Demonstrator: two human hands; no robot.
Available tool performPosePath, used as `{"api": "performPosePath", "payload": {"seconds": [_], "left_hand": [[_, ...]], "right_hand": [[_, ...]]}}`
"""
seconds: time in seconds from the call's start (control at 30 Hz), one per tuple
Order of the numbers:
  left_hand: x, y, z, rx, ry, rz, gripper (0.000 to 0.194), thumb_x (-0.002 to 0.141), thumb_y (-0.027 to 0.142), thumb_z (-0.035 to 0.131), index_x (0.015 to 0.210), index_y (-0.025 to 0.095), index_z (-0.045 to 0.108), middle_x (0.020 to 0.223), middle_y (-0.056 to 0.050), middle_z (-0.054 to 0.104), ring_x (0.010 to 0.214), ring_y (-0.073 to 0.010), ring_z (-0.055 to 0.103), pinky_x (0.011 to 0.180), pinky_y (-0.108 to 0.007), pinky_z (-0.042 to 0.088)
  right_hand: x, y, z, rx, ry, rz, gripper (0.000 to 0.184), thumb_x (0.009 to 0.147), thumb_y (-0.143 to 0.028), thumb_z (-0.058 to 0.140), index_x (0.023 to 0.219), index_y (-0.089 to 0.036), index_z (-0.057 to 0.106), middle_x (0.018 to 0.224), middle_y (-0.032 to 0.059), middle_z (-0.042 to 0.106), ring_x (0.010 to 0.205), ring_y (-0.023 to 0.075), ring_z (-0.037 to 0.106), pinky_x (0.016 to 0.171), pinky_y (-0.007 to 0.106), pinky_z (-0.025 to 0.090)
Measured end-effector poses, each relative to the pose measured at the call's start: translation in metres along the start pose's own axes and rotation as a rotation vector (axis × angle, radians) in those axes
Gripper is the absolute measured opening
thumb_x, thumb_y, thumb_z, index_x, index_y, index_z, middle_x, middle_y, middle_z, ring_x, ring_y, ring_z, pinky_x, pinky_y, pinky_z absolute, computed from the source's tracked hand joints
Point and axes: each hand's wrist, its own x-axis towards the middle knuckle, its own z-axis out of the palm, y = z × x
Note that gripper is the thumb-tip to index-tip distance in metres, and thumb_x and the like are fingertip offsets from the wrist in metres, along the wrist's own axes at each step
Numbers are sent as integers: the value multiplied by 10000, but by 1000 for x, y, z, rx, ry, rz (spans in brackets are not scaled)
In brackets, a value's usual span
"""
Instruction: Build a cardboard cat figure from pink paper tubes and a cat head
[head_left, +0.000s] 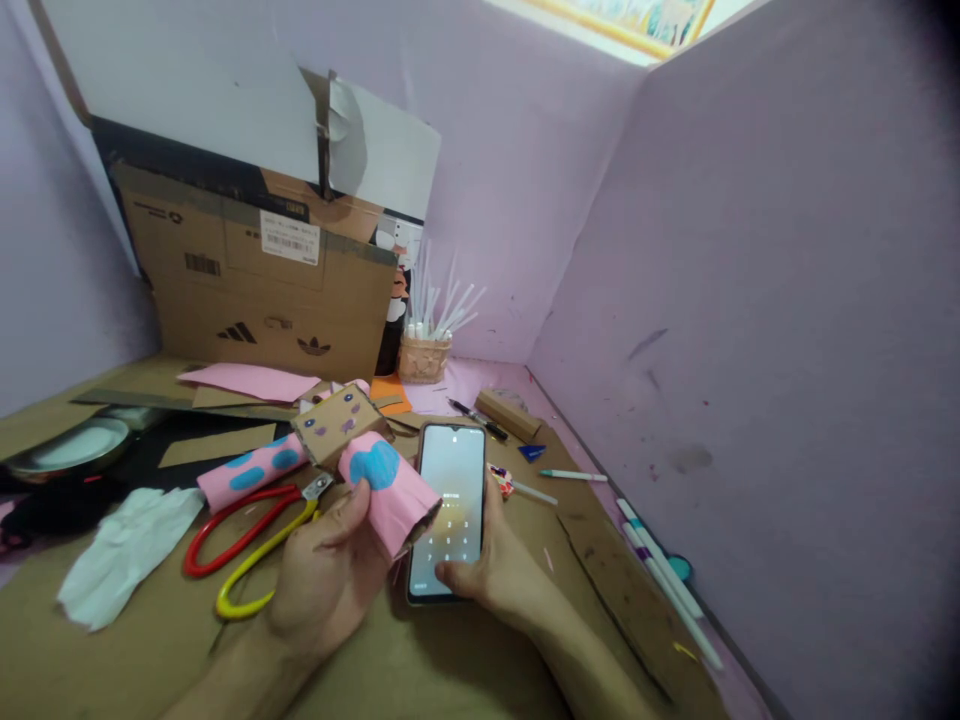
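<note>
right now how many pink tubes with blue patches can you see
2: one pink tube is in the left hand, and another tube lies just beyond the scissors. More could be hidden behind the small cardboard face.

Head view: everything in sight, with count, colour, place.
Tube: 1, pink with blue patch, centre
Phone: 1, dark rim, centre
Spotted tube: 1, pink, left
Scissors: 1, red and yellow, left
Face block: 1, brown, centre
Crumpled sheet: 1, white, left
Large box: 1, brown, back left
Basket: 1, tan, back centre
Sticks: several, whitish, in basket
Paper sheet: 1, pink, back left
Orange paper: 1, orange, by basket
Pen: 1, black, beyond phone
Cardboard bar: 1, brown, right
Lollipop: 1, multicoloured, right
Scrap: 1, blue, right
Markers: at least 3, white, right
Round object (unclear): 1, whitish, far left
Dark bundle: 1, black, left
Frame: 1, yellow, top right
Left hand: 1, bare, holding tube
Right hand: 1, bare, holding phone
</note>
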Motion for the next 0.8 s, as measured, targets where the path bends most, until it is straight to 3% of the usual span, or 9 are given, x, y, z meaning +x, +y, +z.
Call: {"api": "performPosePath", "payload": {"seconds": [0.1, 0.27, 0.4, 0.53, 0.7, 0.8], "left_hand": [[-1, -2, 1, -23, 69, 3, 369, 891, 278, 416, 1214, 193, 575, 1048, -81, 717, 1033, -304, 625, 1012, -499, 368], [-1, -3, 3, -12, 83, 14, 394, 870, 259, 450, 1243, 191, 555, 1068, -91, 710, 1083, -316, 596, 1023, -507, 355], [-2, -3, 5, -19, 121, 30, 412, 860, 195, 449, 1263, 188, 535, 1032, -84, 725, 1053, -302, 617, 1018, -494, 371], [-3, -2, 7, -15, 186, 17, 424, 870, 204, 425, 1285, 178, 508, 1027, -109, 723, 1029, -314, 629, 994, -521, 387], [-2, -2, 4, -13, 184, -2, 418, 888, 242, 408, 1293, 190, 499, 1075, -122, 704, 1059, -322, 612, 981, -534, 396], [-1, -2, 1, -27, 100, 12, 406, 899, 234, 400, 1290, 196, 502, 1069, -107, 709, 1072, -299, 609, 995, -506, 393]], "right_hand": [[0, 0, 8, 27, 46, -66, 940, 532, -55, 608, 1331, -205, 138, 998, 44, 617, 819, 218, 628, 732, 349, 510], [1, 2, 14, 172, 40, -143, 920, 560, -47, 581, 1338, -215, 118, 1150, 75, 595, 1010, 216, 600, 871, 351, 473], [2, 5, 9, 28, 100, -147, 883, 551, -73, 605, 1334, -200, 216, 1155, 71, 590, 1012, 230, 591, 912, 369, 445], [2, 6, 4, 15, 168, -111, 700, 636, -160, 573, 1295, -189, 338, 1218, 68, 562, 1116, 251, 533, 951, 372, 410], [2, 8, 6, 118, 175, -75, 611, 710, -170, 519, 1294, -200, 340, 1207, 61, 562, 1062, 230, 556, 920, 359, 423], [3, 10, 6, 182, 168, -86, 620, 687, -182, 584, 1272, -216, 379, 1183, 51, 579, 1057, 240, 562, 887, 350, 440]]}}
